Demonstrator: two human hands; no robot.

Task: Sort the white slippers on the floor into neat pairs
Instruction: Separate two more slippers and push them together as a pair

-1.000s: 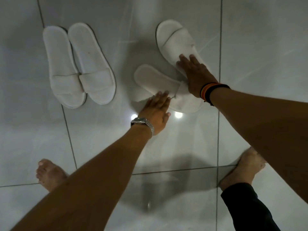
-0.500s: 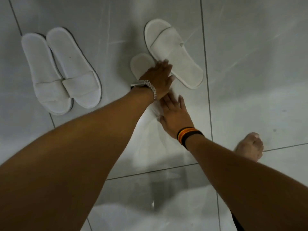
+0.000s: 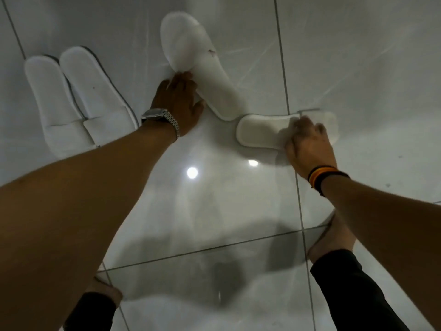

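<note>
Second pair is mid-sort. Nearest, the right hand (image 3: 307, 144) grips the sideways slipper (image 3: 262, 132), fingers curled over its strap end. Just beyond it, the left hand (image 3: 177, 101) lies with fingers spread flat on the angled slipper (image 3: 202, 65), its heel almost touching the sideways one. The finished pair (image 3: 76, 99) sits well left of that. Next I'd swing the sideways slipper parallel alongside.

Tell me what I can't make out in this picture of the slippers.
Head view only:
- Right hand: motion-blurred, so its grip on the sideways slipper is unclear.
- Angled slipper: the left hand covers part of its edge.
- Left foot: mostly hidden behind the forearm.
- Slipper straps: washed out, little detail.
</note>
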